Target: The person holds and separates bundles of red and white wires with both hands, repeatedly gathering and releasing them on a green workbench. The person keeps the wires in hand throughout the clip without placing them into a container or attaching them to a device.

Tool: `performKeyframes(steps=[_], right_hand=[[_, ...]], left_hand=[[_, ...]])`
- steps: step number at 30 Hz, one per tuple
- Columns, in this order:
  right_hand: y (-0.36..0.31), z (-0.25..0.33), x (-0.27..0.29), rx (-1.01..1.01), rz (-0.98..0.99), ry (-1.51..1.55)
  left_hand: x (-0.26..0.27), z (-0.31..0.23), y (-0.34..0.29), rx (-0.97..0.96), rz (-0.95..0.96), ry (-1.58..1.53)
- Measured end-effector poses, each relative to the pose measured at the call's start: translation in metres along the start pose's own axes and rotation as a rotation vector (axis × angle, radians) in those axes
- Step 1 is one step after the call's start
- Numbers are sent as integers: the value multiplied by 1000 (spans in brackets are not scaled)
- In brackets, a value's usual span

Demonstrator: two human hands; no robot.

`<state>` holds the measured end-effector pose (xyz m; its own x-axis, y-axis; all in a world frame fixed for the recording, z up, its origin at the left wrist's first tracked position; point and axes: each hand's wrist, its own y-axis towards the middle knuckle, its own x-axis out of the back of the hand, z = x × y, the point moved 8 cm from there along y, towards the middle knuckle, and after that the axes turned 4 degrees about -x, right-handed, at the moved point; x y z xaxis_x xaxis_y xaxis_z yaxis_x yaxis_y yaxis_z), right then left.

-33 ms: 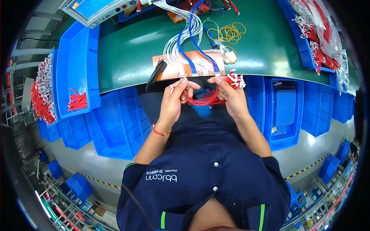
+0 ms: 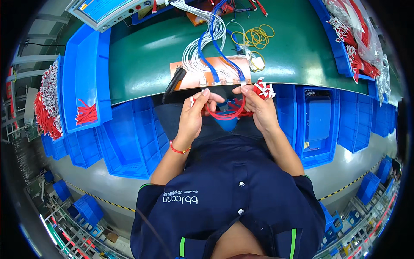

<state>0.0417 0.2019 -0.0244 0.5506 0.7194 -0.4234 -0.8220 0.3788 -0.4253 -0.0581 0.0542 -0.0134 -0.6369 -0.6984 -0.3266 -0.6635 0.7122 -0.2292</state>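
Note:
At the table's front edge my left hand (image 2: 192, 115) is closed on the left ends of a few thin red wires (image 2: 225, 117), a white connector showing beside its fingers. My right hand (image 2: 262, 111) pinches the other ends. It also grips a bundle of red wires with white connectors (image 2: 264, 90) that fan out past the fingers. Between the hands the wires sag in a loop. Just beyond lies an orange board (image 2: 194, 64), with white cables (image 2: 192, 56) and blue cables (image 2: 206, 60) ending in connectors along its near edge. A black sleeved cable (image 2: 174, 85) hangs over the edge.
A blue tray (image 2: 88, 56) with some red wires (image 2: 87, 113) stands left, beside a bin of red wires (image 2: 47, 103). Yellow rubber bands (image 2: 258, 38) lie on the green table (image 2: 293, 56). Another blue bin (image 2: 332, 43) is at right. An instrument (image 2: 101, 13) sits far left.
The red wires between my hands have shifted slightly and hang in a more distinct, open loop. Both hands have barely moved.

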Motion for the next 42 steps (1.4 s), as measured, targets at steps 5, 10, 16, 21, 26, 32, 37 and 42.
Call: performKeyframes(steps=[5, 10, 16, 21, 26, 32, 37, 42], right_hand=[[-14, -3, -2, -41, 24, -24], [-23, -14, -9, 71, 159, -144], [-30, -7, -23, 24, 232, -237], [-28, -9, -25, -99, 265, -125], [-29, -15, -27, -323, 488, 32], [-36, -12, -39, -441, 714, 116], [-30, -1, -23, -262, 745, -88], [-22, 1, 16, -121, 447, -287]], left_hand=[[-18, -6, -12, 32, 111, -182], [-49, -18, -9, -56, 229, 133], [-39, -8, -6, -150, 153, 105], [-28, 3, -11, -20, 58, 50], [-39, -14, -17, 20, 184, -15], [-44, -25, -22, -90, 353, -78], [-13, -46, -23, -187, 103, -393], [16, -66, -24, -322, 29, -558]])
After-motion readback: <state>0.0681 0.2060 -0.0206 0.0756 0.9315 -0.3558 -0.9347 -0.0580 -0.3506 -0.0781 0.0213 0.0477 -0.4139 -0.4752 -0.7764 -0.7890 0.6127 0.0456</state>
